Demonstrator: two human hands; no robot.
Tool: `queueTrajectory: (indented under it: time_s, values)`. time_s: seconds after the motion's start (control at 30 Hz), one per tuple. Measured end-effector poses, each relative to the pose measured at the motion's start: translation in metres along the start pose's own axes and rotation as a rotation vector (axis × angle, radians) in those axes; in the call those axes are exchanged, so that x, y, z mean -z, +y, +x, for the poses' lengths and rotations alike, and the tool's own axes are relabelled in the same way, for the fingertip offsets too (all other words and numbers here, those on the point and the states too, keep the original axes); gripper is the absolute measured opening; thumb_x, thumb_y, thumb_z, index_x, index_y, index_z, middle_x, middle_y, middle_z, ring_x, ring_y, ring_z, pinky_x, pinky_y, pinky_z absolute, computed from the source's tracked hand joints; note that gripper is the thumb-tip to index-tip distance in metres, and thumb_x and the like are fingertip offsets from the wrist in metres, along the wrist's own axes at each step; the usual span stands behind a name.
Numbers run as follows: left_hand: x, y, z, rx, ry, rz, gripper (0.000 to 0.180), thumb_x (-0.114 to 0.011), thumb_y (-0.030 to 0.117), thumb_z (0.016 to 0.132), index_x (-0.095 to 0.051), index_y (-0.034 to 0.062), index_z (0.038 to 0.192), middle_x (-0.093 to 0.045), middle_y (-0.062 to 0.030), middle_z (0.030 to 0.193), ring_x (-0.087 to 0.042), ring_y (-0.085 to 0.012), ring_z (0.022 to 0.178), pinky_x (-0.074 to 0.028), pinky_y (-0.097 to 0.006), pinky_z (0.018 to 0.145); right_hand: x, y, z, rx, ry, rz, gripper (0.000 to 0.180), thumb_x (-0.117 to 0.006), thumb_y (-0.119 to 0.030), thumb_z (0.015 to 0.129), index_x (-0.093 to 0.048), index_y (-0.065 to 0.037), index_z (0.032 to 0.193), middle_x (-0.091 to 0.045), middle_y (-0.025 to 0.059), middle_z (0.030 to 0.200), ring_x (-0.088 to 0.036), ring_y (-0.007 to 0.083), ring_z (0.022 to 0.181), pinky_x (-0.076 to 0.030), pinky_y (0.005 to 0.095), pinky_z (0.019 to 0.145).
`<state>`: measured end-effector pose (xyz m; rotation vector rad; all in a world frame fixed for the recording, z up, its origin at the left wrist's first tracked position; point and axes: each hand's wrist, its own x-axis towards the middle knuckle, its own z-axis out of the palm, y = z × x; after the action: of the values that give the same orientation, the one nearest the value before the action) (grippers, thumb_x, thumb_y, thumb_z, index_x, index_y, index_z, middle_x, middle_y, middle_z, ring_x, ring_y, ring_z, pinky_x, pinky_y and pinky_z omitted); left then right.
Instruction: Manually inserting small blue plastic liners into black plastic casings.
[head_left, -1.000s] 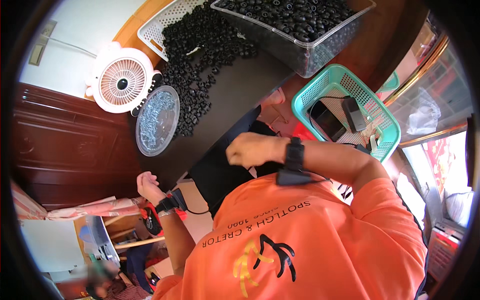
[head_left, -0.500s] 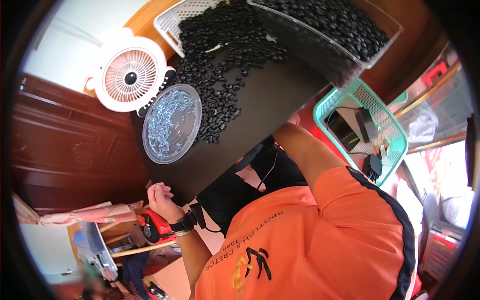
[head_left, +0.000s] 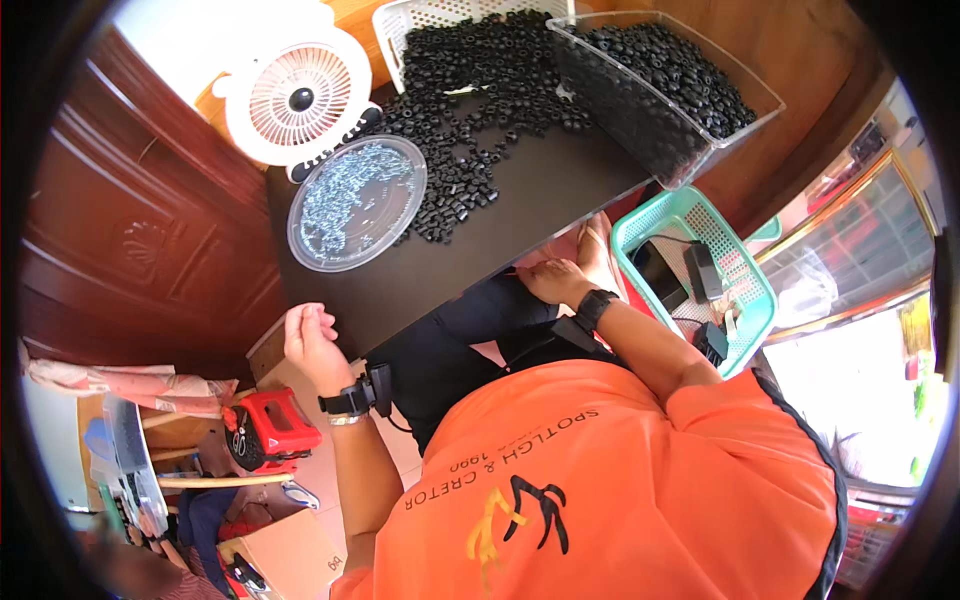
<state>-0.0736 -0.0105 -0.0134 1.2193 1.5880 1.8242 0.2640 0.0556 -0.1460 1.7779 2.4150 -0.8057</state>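
My left hand (head_left: 308, 338) is raised beside the near left corner of the black table (head_left: 520, 215), fingers curled into a loose fist with nothing seen in it; a black wrist device sits on that arm. My right hand (head_left: 552, 279), wearing a black watch, rests on my dark-trousered thigh at the table's near edge, fingers lying loosely, holding nothing. On the table lie a spread of several small black rings (head_left: 470, 110) and a round clear dish (head_left: 356, 202) of small metal parts. Both hands are apart from them.
A clear bin (head_left: 665, 90) full of black rings stands at the table's right; a white basket (head_left: 420, 15) and a white fan (head_left: 298, 100) at the back. A teal basket (head_left: 700, 270) with dark gadgets sits right of my knee. A red box (head_left: 270, 428) lies on the floor to the left.
My right hand has dropped from chest height down onto my thigh by the table edge. My left hand stays raised at the left. The view has shifted toward the table.
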Motion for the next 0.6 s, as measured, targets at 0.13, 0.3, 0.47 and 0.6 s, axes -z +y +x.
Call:
queueTrajectory:
  time_s: [0.13, 0.3, 0.47, 0.6]
  values:
    - [-0.005, 0.000, -0.001, -0.003, -0.011, 0.005, 0.016, -0.052, 0.012, 0.091, -0.061, 0.0030, 0.083, -0.055, 0.0001, 0.069, -0.045, -0.0045, 0.057, -0.036, -0.019, 0.051, 0.004, 0.002, -0.008, -0.030, 0.012, -0.048, 0.056, -0.024, -0.042, 0.098, -0.064, -0.004, 0.111, -0.062, 0.0150, 0.119, -0.054, 0.0315, 0.116, -0.040, 0.0410, 0.100]
    - [0.001, -0.001, -0.004, 0.027, -0.002, 0.000, 0.016, -0.051, 0.011, 0.091, -0.061, 0.0025, 0.083, -0.056, -0.0008, 0.069, -0.045, -0.0047, 0.057, -0.036, -0.019, 0.052, -0.009, 0.011, 0.016, 0.076, 0.123, -0.080, 0.044, -0.031, -0.035, 0.096, -0.058, -0.008, 0.117, -0.062, 0.0169, 0.117, -0.056, 0.0337, 0.113, -0.044, 0.0453, 0.095]
    - [-0.002, 0.005, -0.005, 0.055, 0.046, 0.165, 0.016, -0.051, 0.012, 0.090, -0.061, 0.0020, 0.083, -0.056, -0.0013, 0.068, -0.046, -0.0060, 0.057, -0.036, -0.021, 0.053, -0.050, 0.054, 0.075, 0.257, 0.254, -0.027, 0.033, -0.045, -0.027, 0.091, -0.063, -0.007, 0.110, -0.065, 0.0142, 0.111, -0.059, 0.0294, 0.106, -0.051, 0.0432, 0.084]
    - [0.002, 0.005, -0.002, 0.058, 0.086, 0.152, 0.016, -0.052, 0.013, 0.089, -0.062, 0.0015, 0.083, -0.056, -0.0018, 0.067, -0.046, -0.0066, 0.057, -0.036, -0.021, 0.053, 0.009, 0.025, 0.011, -0.017, 0.011, 0.490, 0.026, -0.050, -0.020, 0.088, -0.066, -0.003, 0.101, -0.068, 0.0130, 0.098, -0.063, 0.0281, 0.096, -0.054, 0.0362, 0.071]
